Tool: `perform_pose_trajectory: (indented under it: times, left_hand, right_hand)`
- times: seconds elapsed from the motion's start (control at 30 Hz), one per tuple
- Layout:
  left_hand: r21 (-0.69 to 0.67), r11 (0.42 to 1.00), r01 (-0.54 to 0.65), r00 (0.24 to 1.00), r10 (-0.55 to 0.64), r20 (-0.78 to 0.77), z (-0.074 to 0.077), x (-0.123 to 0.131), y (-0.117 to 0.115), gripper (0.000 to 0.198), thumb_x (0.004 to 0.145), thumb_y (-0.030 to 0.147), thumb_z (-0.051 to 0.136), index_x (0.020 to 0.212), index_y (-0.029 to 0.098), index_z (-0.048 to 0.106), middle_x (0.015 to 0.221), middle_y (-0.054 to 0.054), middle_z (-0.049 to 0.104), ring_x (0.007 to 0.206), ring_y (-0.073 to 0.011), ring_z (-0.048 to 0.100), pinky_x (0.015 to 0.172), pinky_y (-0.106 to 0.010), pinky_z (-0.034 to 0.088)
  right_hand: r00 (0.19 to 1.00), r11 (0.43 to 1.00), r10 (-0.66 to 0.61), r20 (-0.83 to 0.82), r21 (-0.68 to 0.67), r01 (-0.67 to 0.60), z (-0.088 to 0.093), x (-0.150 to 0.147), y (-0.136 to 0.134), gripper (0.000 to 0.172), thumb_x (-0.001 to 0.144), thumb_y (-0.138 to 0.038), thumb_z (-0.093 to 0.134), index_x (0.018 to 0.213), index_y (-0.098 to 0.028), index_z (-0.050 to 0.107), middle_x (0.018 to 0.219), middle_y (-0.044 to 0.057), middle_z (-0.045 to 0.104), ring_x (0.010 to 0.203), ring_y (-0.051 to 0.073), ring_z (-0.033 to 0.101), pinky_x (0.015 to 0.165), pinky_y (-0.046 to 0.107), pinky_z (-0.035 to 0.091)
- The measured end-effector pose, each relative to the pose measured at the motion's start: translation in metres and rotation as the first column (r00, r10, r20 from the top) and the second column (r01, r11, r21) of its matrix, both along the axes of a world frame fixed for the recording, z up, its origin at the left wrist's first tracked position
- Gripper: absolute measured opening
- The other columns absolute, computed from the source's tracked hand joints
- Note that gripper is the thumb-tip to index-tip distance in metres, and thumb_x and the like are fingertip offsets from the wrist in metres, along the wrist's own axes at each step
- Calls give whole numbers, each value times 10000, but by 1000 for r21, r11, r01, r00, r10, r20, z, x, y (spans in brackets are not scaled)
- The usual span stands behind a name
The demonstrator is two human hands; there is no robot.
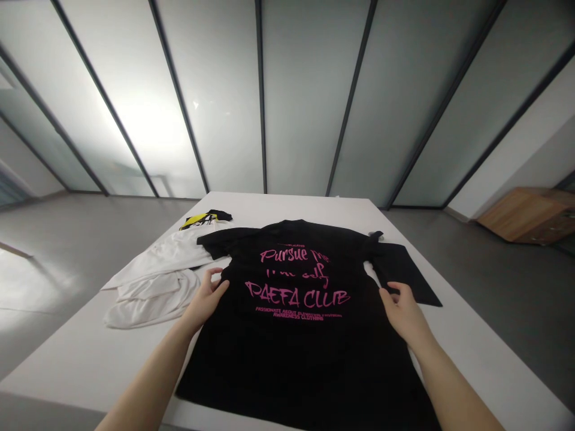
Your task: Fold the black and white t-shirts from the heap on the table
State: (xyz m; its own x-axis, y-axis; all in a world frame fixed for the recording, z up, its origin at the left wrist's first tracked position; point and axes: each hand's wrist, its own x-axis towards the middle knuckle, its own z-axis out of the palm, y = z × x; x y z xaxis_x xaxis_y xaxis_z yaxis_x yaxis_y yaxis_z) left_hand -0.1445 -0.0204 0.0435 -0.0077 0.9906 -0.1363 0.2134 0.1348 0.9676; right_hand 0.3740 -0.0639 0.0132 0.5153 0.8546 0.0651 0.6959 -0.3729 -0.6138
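A black T-shirt (291, 341) with pink lettering lies spread on the white table (462, 341), its collar away from me. My left hand (205, 299) rests on the shirt's left edge, fingers pinched around the fabric near the sleeve. My right hand (404, 311) grips the shirt's right edge in the same way, beside the right sleeve that sticks out flat to the side.
A crumpled white garment (153, 281) lies left of the black shirt. A black and yellow piece of clothing (204, 219) sits at the table's far left. Frosted glass panels stand behind the table. A wooden cabinet (525, 215) is on the floor at right.
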Motion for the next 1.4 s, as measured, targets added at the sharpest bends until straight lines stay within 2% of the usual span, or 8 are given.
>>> perform_pose_trajectory:
  times: [0.2,0.3,0.47,0.63,0.83,1.1,1.23,1.4]
  left_hand:
    - [29,998,63,821,-36,-570,6,-10,-17,538,909,511,556,1367,231,519,1201,-120,755,1099,-345,739,946,-465,560]
    - [120,984,128,801,-31,-598,8,-10,-14,439,946,429,451,1316,237,587,1247,-105,746,1178,-325,706,1018,-453,528]
    - [55,980,189,764,-112,-635,6,-13,1,343,945,411,419,1044,247,704,1086,-77,781,1078,-297,721,983,-408,526]
    - [9,999,48,689,-27,-724,0,-15,-11,476,932,500,507,1295,201,578,962,-106,774,967,-342,757,873,-424,533]
    - [-30,999,30,782,-42,-622,-3,-23,-45,637,904,636,517,1352,183,502,802,-49,738,818,-327,744,797,-433,542]
    - [116,992,44,923,4,-384,11,-8,-37,615,919,609,541,1413,245,590,1072,-83,789,943,-283,742,819,-374,587]
    - [57,985,165,821,-106,-561,22,-24,-33,411,899,501,515,1139,273,759,1155,-78,788,1080,-313,719,949,-399,548]
    - [-173,938,301,586,-325,-742,33,-28,-36,222,827,388,587,932,286,753,960,-70,800,905,-311,732,825,-389,516]
  right_hand:
    - [993,977,100,63,-193,-86,0,-4,-16,728,931,-635,540,1467,-144,508,1169,199,773,1032,381,754,863,439,558]
    - [975,970,223,-5,-102,-223,3,-5,-17,573,944,-533,525,1434,-240,568,1212,108,778,953,315,763,809,382,562]
    - [978,978,156,139,-161,-133,12,-8,-7,397,953,-475,509,1204,-241,708,939,82,791,834,324,751,773,390,542]
    - [997,970,57,45,-238,-45,11,-4,-15,610,954,-605,534,1370,-162,588,1091,170,781,965,365,762,864,445,563]
    - [857,955,165,-488,-137,-262,12,6,-52,852,829,-619,740,1531,-248,433,1238,155,769,1106,346,756,892,402,615]
    - [799,974,221,-559,78,-215,29,-16,-40,631,950,-543,565,1522,-279,529,1246,114,772,1041,296,765,840,375,633]
    - [915,976,193,-353,-26,-216,22,0,-35,355,925,-399,538,1103,-253,809,1208,77,799,1131,309,734,991,399,574]
    - [920,861,383,-80,-331,-387,20,13,-24,237,871,-250,562,883,-286,796,1033,36,817,989,285,749,912,377,564]
